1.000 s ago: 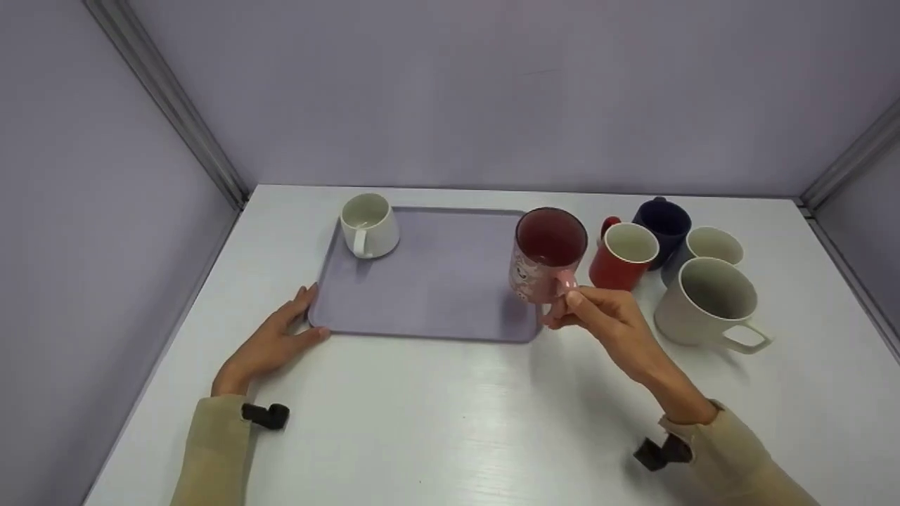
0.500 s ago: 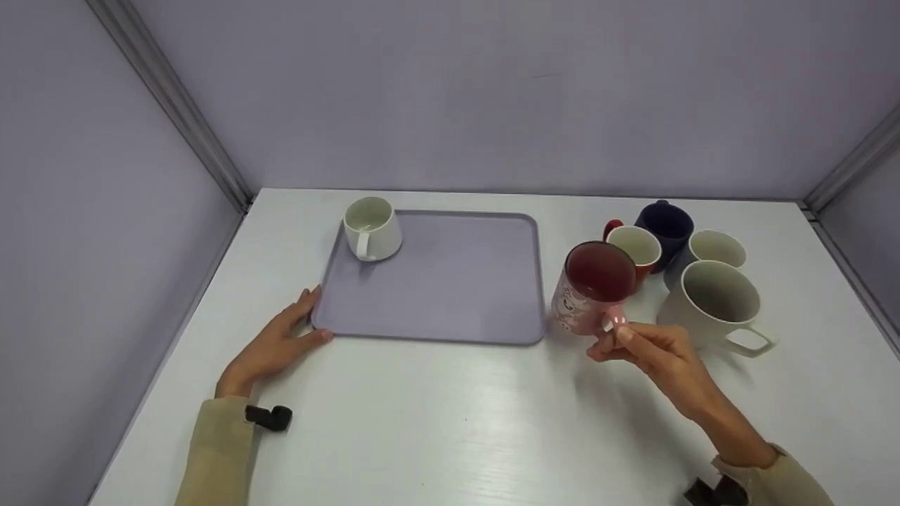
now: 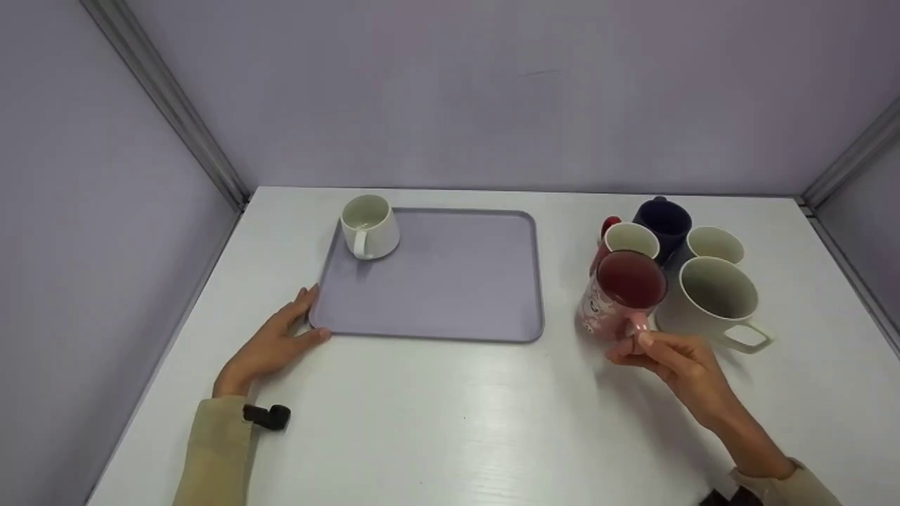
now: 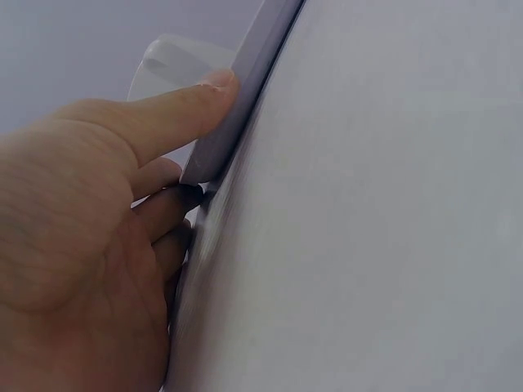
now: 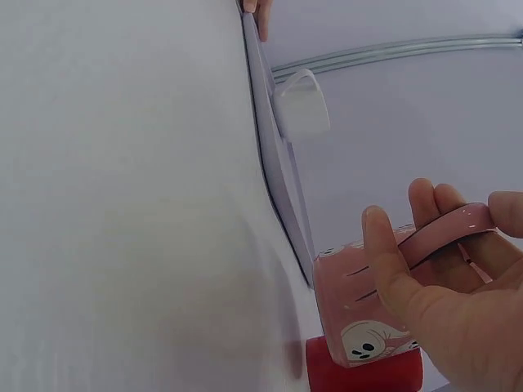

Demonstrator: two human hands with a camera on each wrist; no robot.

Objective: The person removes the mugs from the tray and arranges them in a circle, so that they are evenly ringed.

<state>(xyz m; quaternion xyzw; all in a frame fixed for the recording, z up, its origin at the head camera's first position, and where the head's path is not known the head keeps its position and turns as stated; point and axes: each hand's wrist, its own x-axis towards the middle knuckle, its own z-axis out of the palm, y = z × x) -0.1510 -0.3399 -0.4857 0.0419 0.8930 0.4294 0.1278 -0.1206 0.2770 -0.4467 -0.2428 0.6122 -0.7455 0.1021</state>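
My right hand pinches the handle of a pink mug with a dark red inside and a white cartoon print. The mug is upright, low over the table right of the tray; whether its base touches the table I cannot tell. In the head view it partly covers a red mug behind it. My left hand holds the near left corner of a lavender tray, thumb on the front rim and fingers along the left edge. A small white mug stands at the tray's far left corner.
Behind the red mug stands a navy mug. Right of it are a mug with a pale inside and a large white mug, its handle pointing right. Panel walls border the white table at back and sides.
My right hand has carried the pink mug from over the tray's right edge rightward and toward me, to just in front of the red mug. The left hand has stayed at the tray corner.
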